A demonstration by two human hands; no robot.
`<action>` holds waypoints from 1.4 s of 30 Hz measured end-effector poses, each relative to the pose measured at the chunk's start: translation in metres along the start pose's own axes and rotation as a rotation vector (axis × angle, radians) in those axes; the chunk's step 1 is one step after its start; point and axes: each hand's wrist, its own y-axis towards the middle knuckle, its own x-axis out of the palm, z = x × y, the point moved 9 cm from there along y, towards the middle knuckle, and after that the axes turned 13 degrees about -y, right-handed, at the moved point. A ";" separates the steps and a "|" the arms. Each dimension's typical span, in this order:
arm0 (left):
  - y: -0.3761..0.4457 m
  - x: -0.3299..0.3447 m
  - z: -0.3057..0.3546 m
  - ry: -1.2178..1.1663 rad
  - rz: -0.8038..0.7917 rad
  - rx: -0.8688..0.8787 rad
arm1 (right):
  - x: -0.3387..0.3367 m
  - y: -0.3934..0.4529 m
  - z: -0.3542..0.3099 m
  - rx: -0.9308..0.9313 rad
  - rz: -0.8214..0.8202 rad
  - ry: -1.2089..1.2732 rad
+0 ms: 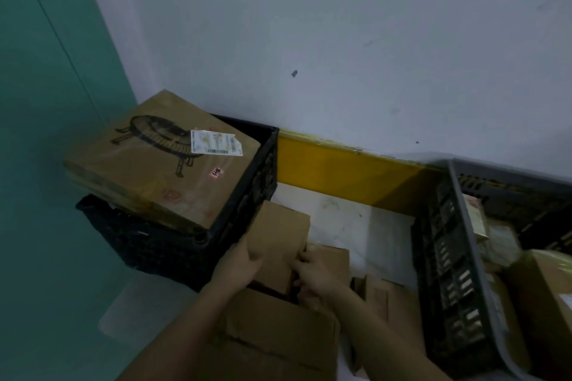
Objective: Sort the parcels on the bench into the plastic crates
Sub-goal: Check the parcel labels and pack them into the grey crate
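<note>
At far left a black plastic crate (185, 244) stands against the teal wall (46, 102). A large flat cardboard parcel (161, 170) lies tilted across its rim, printed with a black line drawing of a round frame on legs and bearing a white shipping label (215, 142).

Just right of that crate, a small plain brown box (278, 244) stands on the pale bench (356, 226), its surface unmarked and slightly creased. The left hand (244, 260) grips its left side, fingers curled round the edge. The right hand (312, 275) holds its right side, fingers bent against the cardboard. Nearer the camera lies a bigger, dented carton (272, 337).

Behind, a yellow strip (340, 167) runs along the white wall. At right, a grey-rimmed crate (458, 272) holds several parcels.
</note>
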 end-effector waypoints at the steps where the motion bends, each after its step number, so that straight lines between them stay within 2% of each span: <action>1: 0.001 -0.001 -0.001 -0.007 0.009 0.006 | 0.002 0.003 0.002 0.000 0.014 0.020; 5: 0.000 -0.003 0.014 -0.094 0.039 0.036 | -0.007 0.003 -0.008 -0.081 0.091 0.168; 8: -0.002 -0.003 0.036 -0.248 0.035 0.037 | -0.031 0.001 -0.022 -0.190 0.226 0.264; 11: -0.007 -0.003 0.068 -0.334 0.019 0.064 | -0.057 -0.007 -0.040 -0.286 0.387 0.243; 13: -0.011 -0.003 0.098 -0.382 -0.013 0.130 | -0.074 -0.022 -0.060 -0.416 0.513 0.117; 15: -0.015 -0.003 0.125 -0.483 -0.033 0.186 | -0.079 -0.041 -0.082 -0.520 0.623 -0.115; 18: -0.017 0.003 0.144 -0.800 -0.039 0.115 | -0.080 -0.064 -0.098 -0.651 0.758 -0.408; 20: -0.015 0.008 0.146 -0.952 -0.023 0.068 | -0.079 -0.072 -0.101 -0.748 0.804 -0.520; 22: -0.014 0.005 0.146 -0.974 0.017 0.086 | -0.078 -0.079 -0.102 -0.819 0.747 -0.536; 24: -0.013 0.004 0.145 -0.974 0.016 0.104 | -0.083 -0.079 -0.094 -0.808 0.648 -0.473; 25: -0.013 0.005 0.144 -0.978 0.001 0.111 | -0.090 -0.076 -0.087 -0.775 0.654 -0.439; 28: -0.010 0.001 0.140 -0.967 -0.004 0.113 | -0.127 -0.068 -0.060 -0.603 0.788 -0.336; 29: -0.008 0.000 0.139 -0.968 -0.006 0.115 | -0.137 -0.063 -0.048 -0.511 0.776 -0.251; 32: -0.005 -0.001 0.137 -0.958 -0.026 0.121 | -0.146 -0.052 -0.016 -0.325 0.552 0.234; 33: -0.005 0.001 0.138 -0.939 -0.037 0.124 | -0.145 -0.053 -0.011 -0.317 0.503 0.376; 35: -0.005 0.005 0.141 -0.906 -0.065 0.135 | -0.145 -0.058 -0.006 -0.334 0.482 0.508; 42: -0.005 0.022 0.160 -0.881 -0.118 0.160 | -0.159 -0.074 0.010 -0.366 0.512 0.613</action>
